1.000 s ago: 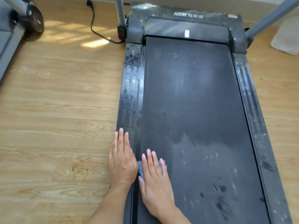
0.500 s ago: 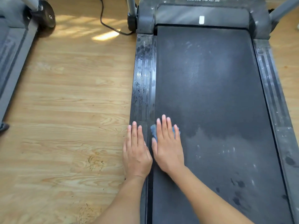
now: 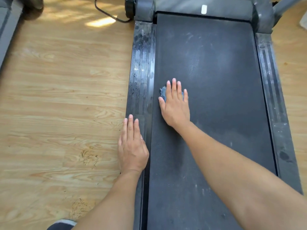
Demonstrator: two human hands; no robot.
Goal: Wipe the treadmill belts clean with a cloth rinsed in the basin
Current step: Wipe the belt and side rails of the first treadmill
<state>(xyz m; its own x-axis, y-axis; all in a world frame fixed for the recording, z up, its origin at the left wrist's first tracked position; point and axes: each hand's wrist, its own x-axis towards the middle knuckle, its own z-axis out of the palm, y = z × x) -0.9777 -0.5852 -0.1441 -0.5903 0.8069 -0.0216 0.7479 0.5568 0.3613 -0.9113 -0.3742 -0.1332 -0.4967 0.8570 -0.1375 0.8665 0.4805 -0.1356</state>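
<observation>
Blue cloth (image 3: 163, 93) is pressed flat on the treadmill belt (image 3: 216, 77), near its left edge, and is mostly covered by the right hand (image 3: 175, 105), fingers straight and slightly spread. Left hand (image 3: 132, 146) is laid flat, fingers straight and together, on the left side rail (image 3: 141, 63) at its edge with the wood floor (image 3: 58, 97). Pale dust streaks are seen on the belt farther up.

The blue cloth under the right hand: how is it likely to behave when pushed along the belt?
Probably floppy: the blue cloth shows as crumpled folds peeking out from under the flat right hand. It likely bunches rather than sliding stiffly. The treadmill belt looks matte, so it may drag.
</observation>
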